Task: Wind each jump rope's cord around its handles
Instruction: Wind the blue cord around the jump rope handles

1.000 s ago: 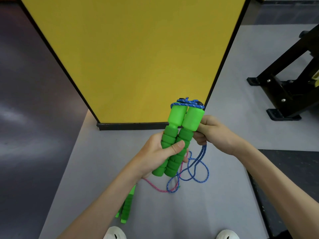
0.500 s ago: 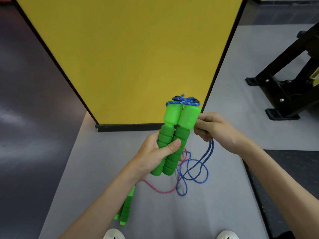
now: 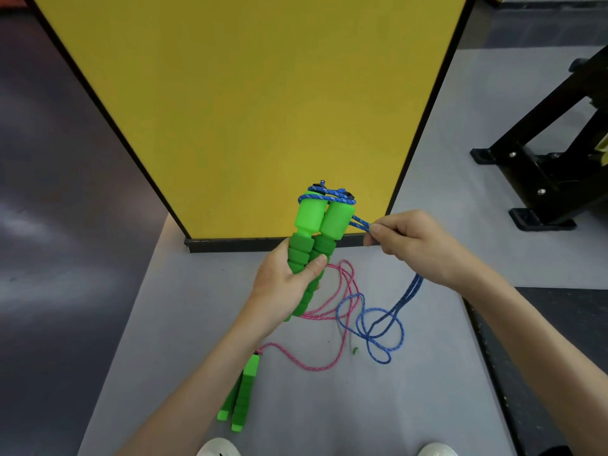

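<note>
While the left hand (image 3: 286,281) keeps its fingers and thumb wrapped tight around the pair of bright green ribbed foam handles (image 3: 311,218), held upright side by side, the right hand (image 3: 418,245) has drawn away from them. A second ago it sat close against the right-hand handle; now it is out to the side, thumb and fingers pinching the doubled blue braided cord (image 3: 359,222) and pulling it taut from the handle tops, where a turn or so already lies. Plenty of slack trails from that hand into loops on the grey floor mat (image 3: 164,324), so winding looks barely begun. The second rope lies on the mat untouched, its pink speckled cord (image 3: 322,315) crossing the blue loops and its slim green handles (image 3: 245,393) nearer the person.
</note>
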`<action>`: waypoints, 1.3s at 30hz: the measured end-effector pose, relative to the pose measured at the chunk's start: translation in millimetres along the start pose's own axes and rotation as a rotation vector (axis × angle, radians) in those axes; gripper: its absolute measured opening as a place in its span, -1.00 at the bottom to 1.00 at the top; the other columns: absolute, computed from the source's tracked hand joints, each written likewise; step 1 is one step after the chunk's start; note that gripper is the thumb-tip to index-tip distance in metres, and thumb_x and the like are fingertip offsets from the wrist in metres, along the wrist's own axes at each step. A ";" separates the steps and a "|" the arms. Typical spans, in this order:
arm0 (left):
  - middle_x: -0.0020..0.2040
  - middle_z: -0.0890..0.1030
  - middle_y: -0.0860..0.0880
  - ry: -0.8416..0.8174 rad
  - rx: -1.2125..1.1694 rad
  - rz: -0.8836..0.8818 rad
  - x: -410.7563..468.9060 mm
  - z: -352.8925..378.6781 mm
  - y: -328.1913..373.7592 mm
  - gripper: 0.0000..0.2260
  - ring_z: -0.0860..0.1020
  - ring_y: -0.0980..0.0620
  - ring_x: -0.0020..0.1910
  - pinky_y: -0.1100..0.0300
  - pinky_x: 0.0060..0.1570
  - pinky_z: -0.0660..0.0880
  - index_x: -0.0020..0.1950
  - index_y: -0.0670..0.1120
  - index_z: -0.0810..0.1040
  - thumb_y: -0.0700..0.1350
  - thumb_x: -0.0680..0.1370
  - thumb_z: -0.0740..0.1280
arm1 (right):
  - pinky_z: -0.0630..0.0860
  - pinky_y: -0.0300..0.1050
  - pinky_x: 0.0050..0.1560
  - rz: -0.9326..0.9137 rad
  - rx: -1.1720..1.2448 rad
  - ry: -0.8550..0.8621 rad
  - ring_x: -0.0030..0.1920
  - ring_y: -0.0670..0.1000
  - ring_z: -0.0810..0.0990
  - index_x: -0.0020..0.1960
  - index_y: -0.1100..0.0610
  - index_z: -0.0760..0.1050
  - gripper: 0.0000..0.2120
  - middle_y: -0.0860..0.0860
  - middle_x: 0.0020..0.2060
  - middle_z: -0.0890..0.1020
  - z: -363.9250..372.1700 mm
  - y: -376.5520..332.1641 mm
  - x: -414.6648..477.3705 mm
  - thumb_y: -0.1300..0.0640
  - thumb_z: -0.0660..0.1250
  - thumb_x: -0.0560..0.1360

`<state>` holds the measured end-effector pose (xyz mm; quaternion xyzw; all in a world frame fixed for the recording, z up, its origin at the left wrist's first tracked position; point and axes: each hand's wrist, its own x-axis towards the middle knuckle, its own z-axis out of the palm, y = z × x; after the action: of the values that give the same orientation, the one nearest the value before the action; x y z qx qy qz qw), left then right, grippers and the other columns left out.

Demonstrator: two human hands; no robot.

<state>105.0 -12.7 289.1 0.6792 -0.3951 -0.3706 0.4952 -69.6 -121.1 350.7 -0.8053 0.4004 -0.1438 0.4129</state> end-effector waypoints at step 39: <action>-0.11 0.62 -0.02 -0.203 1.207 0.479 -8.2 6.9 -8.7 -0.88 0.61 -0.06 -0.14 0.15 -0.34 0.29 0.15 -0.02 0.41 -0.10 0.62 0.21 | 0.18 -0.14 -0.44 0.026 -0.377 -0.131 -0.47 0.03 0.21 -0.38 0.44 0.41 -0.41 0.11 -0.51 0.26 12.1 3.6 13.6 -0.09 0.31 0.53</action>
<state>96.9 -6.2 280.0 0.6925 -0.7187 -0.0257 0.0563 -56.1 -126.1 339.1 -0.8708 0.4027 -0.0082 0.2819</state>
